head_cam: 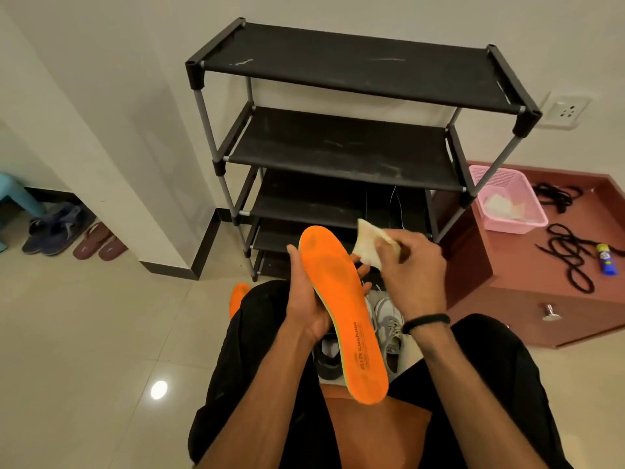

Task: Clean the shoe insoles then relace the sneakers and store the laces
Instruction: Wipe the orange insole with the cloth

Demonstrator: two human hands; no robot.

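Note:
My left hand grips an orange insole from underneath, its printed top facing up. Just right of the insole's toe end, my right hand pinches a pale cloth; the cloth is apart from the insole. A second orange insole pokes out on the floor behind my left knee. Grey and white sneakers lie on the floor between my legs, partly hidden by the insole. Black laces lie tangled on the brown cabinet top at the right.
A black shoe rack stands straight ahead. A pink basket with cloths sits on the brown cabinet, near a small yellow-capped blue tube. Slippers and dark shoes lie by the wall at left.

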